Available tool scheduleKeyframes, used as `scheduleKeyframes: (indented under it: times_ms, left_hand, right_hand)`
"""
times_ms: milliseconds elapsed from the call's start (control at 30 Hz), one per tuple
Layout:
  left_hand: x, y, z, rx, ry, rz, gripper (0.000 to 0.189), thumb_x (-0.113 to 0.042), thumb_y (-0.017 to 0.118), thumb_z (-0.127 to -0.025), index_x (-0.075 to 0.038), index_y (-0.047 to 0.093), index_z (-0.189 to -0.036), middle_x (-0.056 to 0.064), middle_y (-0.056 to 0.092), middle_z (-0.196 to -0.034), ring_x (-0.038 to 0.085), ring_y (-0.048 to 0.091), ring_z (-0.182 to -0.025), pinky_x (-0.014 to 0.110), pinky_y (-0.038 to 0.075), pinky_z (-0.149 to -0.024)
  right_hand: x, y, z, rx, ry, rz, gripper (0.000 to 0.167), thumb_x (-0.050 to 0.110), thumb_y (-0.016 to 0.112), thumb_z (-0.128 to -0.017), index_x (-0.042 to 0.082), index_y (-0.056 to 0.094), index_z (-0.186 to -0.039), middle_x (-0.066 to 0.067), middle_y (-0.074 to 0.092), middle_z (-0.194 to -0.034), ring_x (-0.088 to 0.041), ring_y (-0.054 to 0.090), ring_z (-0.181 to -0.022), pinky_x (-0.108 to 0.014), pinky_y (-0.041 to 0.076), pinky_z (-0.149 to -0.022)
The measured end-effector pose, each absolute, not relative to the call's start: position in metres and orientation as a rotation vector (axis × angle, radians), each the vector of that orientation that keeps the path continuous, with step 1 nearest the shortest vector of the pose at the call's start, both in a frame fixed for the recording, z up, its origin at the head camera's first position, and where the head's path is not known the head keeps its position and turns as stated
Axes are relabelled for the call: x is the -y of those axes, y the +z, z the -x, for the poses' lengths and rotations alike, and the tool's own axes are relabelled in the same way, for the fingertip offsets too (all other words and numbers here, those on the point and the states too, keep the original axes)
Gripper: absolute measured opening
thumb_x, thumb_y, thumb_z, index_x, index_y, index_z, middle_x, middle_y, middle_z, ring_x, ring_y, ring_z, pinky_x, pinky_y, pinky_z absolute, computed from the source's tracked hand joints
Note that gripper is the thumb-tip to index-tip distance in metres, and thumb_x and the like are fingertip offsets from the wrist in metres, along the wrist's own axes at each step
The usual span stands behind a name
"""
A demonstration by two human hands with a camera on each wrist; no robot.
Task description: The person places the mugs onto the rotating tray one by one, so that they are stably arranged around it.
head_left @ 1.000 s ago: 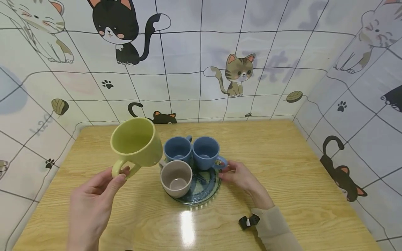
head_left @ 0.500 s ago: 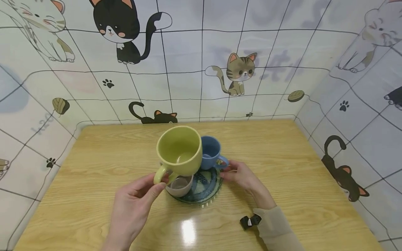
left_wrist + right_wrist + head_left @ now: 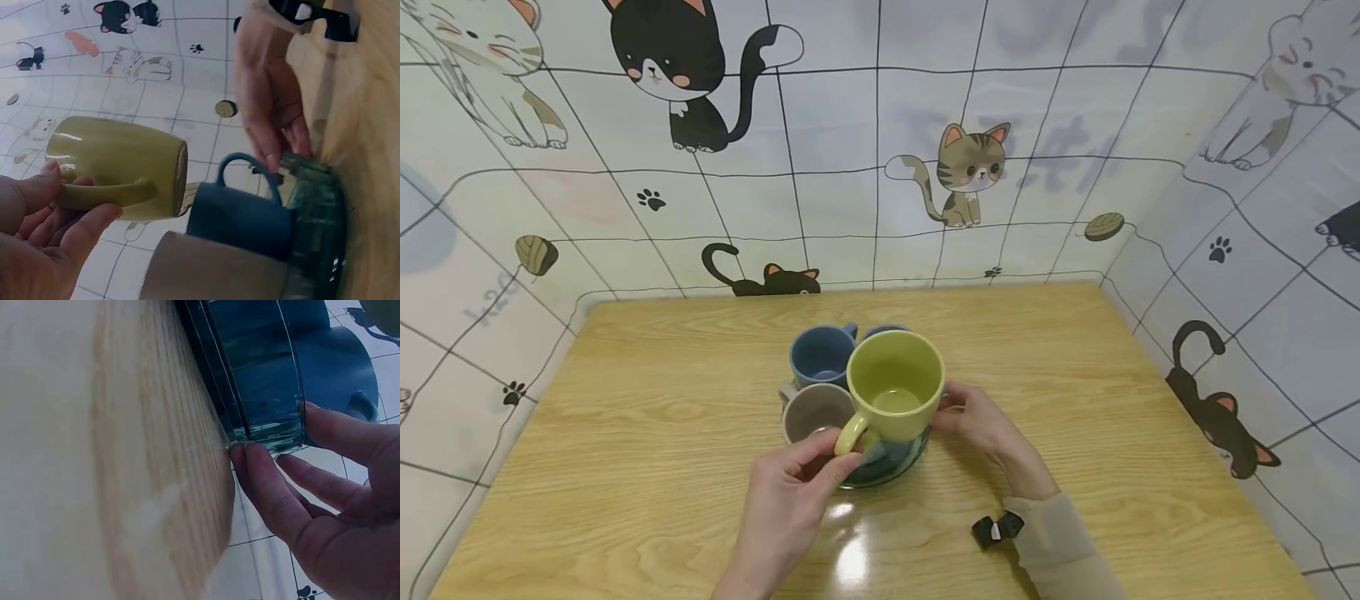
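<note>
My left hand [image 3: 790, 500] pinches the handle of a yellow-green mug [image 3: 895, 379] between thumb and fingers, holding it upright above a round glass tray [image 3: 883, 471]. In the left wrist view a gap shows between that mug's base and the blue mug [image 3: 240, 219] below. On the tray stand one blue mug [image 3: 822, 354] at the back left, a second blue mug [image 3: 886, 328] mostly hidden behind the raised mug, and a greyish-pink mug [image 3: 808, 410] at the front left. My right hand [image 3: 985, 429] holds the tray's right edge, its fingertips against the glass side wall [image 3: 262, 369].
A wooden table [image 3: 647, 400] carries the tray. Cat-printed sheeting [image 3: 850, 200] encloses the table at the back and both sides. A black strap piece [image 3: 997, 530] hangs at the right sleeve [image 3: 1060, 542].
My left hand has carried the yellow-green mug rightward, from left of the tray, past the left mugs, to over the tray's right part. The right hand stays at the tray's edge.
</note>
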State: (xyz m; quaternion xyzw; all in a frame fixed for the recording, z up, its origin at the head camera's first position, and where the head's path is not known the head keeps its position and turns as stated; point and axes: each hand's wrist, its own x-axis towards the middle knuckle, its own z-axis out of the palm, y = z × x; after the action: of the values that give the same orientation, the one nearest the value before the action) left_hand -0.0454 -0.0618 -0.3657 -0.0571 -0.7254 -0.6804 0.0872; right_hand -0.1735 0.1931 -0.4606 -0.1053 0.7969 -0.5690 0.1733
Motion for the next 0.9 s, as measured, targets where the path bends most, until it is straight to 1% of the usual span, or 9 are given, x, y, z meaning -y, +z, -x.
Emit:
scheduleKeyframes:
  times_ms: [100, 200, 300, 400, 500, 633, 733, 900]
  left_hand:
    - [0.054, -0.374, 0.045, 2.147, -1.998, 0.19, 0.016, -0.003, 0.078, -0.079, -0.003, 0.076, -0.095, 0.005, 0.072, -0.086, 0.013, 0.064, -0.068, 0.025, 0.055, -0.058]
    - [0.047, -0.382, 0.046, 2.153, -1.973, 0.18, 0.019, -0.004, 0.079, -0.079, -0.003, 0.076, -0.097, 0.005, 0.072, -0.086, 0.011, 0.065, -0.07, 0.025, 0.056, -0.059]
    - [0.041, -0.392, 0.047, 2.183, -1.96, 0.15, 0.021, -0.005, 0.08, -0.079, -0.004, 0.077, -0.099, 0.003, 0.072, -0.087, 0.009, 0.065, -0.072, 0.024, 0.056, -0.06]
    - [0.039, -0.402, 0.049, 2.211, -1.933, 0.154, 0.02, -0.003, 0.08, -0.078, -0.003, 0.077, -0.098, 0.002, 0.072, -0.086, 0.008, 0.065, -0.073, 0.023, 0.056, -0.06]
    - [0.039, -0.41, 0.05, 2.22, -1.89, 0.211, 0.018, -0.002, 0.079, -0.078, -0.004, 0.077, -0.096, 0.003, 0.071, -0.084, 0.007, 0.063, -0.072, 0.023, 0.055, -0.059]
    - [0.039, -0.418, 0.052, 2.217, -1.84, 0.285, 0.015, -0.002, 0.078, -0.079, -0.004, 0.076, -0.094, 0.003, 0.071, -0.082, 0.006, 0.062, -0.07, 0.023, 0.055, -0.058]
    - [0.038, -0.422, 0.052, 2.23, -1.82, 0.273, 0.016, -0.004, 0.079, -0.079, -0.005, 0.077, -0.094, 0.001, 0.072, -0.082, 0.005, 0.062, -0.07, 0.022, 0.055, -0.057]
    - [0.036, -0.427, 0.052, 2.292, -1.793, 0.201, 0.017, -0.006, 0.079, -0.079, -0.006, 0.077, -0.096, -0.001, 0.072, -0.081, 0.003, 0.06, -0.067, 0.022, 0.053, -0.055]
  right_hand:
    - [-0.194, -0.463, 0.174, -2.208, -1.67, 0.336, 0.043, 0.0, 0.075, -0.081, 0.0, 0.063, -0.122, -0.015, 0.066, -0.111, -0.029, 0.063, -0.099, -0.041, 0.053, -0.085]
    - [-0.194, -0.465, 0.174, -2.187, -1.7, 0.349, 0.044, -0.006, 0.074, -0.079, -0.002, 0.063, -0.121, -0.016, 0.066, -0.115, -0.029, 0.063, -0.102, -0.04, 0.053, -0.086]
    - [-0.195, -0.466, 0.173, -2.202, -1.693, 0.337, 0.044, -0.011, 0.073, -0.077, -0.003, 0.063, -0.119, -0.015, 0.066, -0.114, -0.027, 0.062, -0.104, -0.038, 0.052, -0.087]
    - [-0.195, -0.466, 0.173, -2.238, -1.663, 0.342, 0.043, -0.013, 0.07, -0.076, -0.003, 0.064, -0.117, -0.014, 0.066, -0.111, -0.025, 0.061, -0.103, -0.037, 0.051, -0.086]
    - [-0.195, -0.465, 0.173, -2.311, -1.622, 0.373, 0.041, -0.015, 0.067, -0.077, -0.003, 0.064, -0.115, -0.013, 0.067, -0.109, -0.024, 0.06, -0.102, -0.038, 0.05, -0.088]
    - [-0.195, -0.465, 0.175, -2.366, -1.604, 0.375, 0.044, -0.017, 0.063, -0.076, -0.001, 0.065, -0.117, -0.013, 0.067, -0.112, -0.026, 0.059, -0.107, -0.044, 0.048, -0.093]
    - [-0.195, -0.464, 0.176, -2.365, -1.605, 0.38, 0.047, -0.018, 0.062, -0.075, 0.0, 0.065, -0.118, -0.013, 0.066, -0.114, -0.027, 0.059, -0.11, -0.048, 0.047, -0.096]
    - [-0.195, -0.465, 0.176, -2.359, -1.604, 0.432, 0.044, -0.015, 0.064, -0.079, 0.002, 0.065, -0.12, -0.012, 0.066, -0.115, -0.028, 0.057, -0.112, -0.049, 0.046, -0.096]
